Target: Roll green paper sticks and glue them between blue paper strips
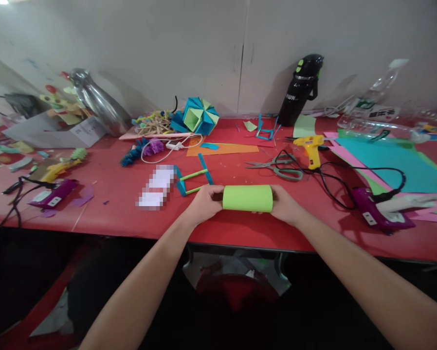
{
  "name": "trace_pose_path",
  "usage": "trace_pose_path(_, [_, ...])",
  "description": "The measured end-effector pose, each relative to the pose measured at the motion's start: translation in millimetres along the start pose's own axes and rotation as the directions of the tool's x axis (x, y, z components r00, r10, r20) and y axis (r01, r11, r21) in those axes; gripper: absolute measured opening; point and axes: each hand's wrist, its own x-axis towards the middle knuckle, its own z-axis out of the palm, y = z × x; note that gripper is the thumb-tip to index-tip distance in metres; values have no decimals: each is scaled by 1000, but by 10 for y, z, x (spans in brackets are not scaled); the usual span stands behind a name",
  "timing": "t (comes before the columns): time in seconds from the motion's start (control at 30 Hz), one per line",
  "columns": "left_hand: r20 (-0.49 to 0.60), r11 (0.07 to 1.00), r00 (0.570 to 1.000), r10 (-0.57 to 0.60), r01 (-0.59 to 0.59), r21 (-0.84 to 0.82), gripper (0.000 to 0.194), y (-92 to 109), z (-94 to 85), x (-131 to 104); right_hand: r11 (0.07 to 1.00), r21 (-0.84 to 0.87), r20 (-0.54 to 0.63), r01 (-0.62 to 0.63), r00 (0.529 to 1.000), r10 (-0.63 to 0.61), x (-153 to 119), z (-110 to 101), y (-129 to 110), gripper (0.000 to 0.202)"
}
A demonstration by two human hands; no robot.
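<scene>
A lime-green paper tube (247, 198) lies on its side between my hands, over the front part of the red table. My left hand (208, 203) is closed on its left end, the thumb at the rim. At the other end my right hand (282, 204) grips the tube, most of its fingers hidden behind the paper. Just beyond my left hand stands a small frame of blue and green paper strips (194, 177). Grey-handled scissors (289, 171) lie behind my right hand.
Right of my hands are a yellow glue gun (311, 149), a purple power strip (381, 211) with black cables, and coloured paper sheets (390, 158). A black bottle (300, 92) and a folded-paper ball (200, 116) stand at the back. Another purple power strip (53, 194) lies left.
</scene>
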Motion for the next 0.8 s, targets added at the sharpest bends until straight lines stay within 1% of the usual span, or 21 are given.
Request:
trace_pose_path(0.07, [0,999,1000,-4,4,42,18,16,5,3,999,-1,-30,38,999,-38,2,-1,12,37])
trace_pose_path(0.17, [-19,989,998,-60,62,136,20,38,0,10,997,7,-42,72,997,-72,11,-14,41,38])
trace_pose_path(0.27, [-14,982,994,-109,109,155,21,36,-12,16,997,21,-39,73,997,-73,24,-30,74,37])
trace_pose_path(0.37, [15,991,998,-61,58,119,15,6,-20,17,992,-52,-29,113,993,-114,14,-31,73,37])
trace_pose_path(0.47, [15,998,1000,0,-1,64,14,-23,-20,12,972,-179,12,154,988,-154,-26,-13,11,38])
trace_pose_path(0.57, [-10,999,1000,23,-23,45,18,-28,-20,4,965,-234,71,118,992,-104,-59,16,-63,33])
trace_pose_path(0.67, [-34,997,998,47,-44,70,21,-19,-19,-1,978,-195,90,78,994,-62,-55,37,-87,31])
trace_pose_path(0.73, [-26,997,999,38,-36,67,22,-19,-19,1,989,-148,69,30,997,-20,-39,39,-78,29])
trace_pose_path(0.8, [3,999,1000,10,-10,54,22,-28,-23,7,997,-79,13,2,1000,-1,-27,35,-65,29])
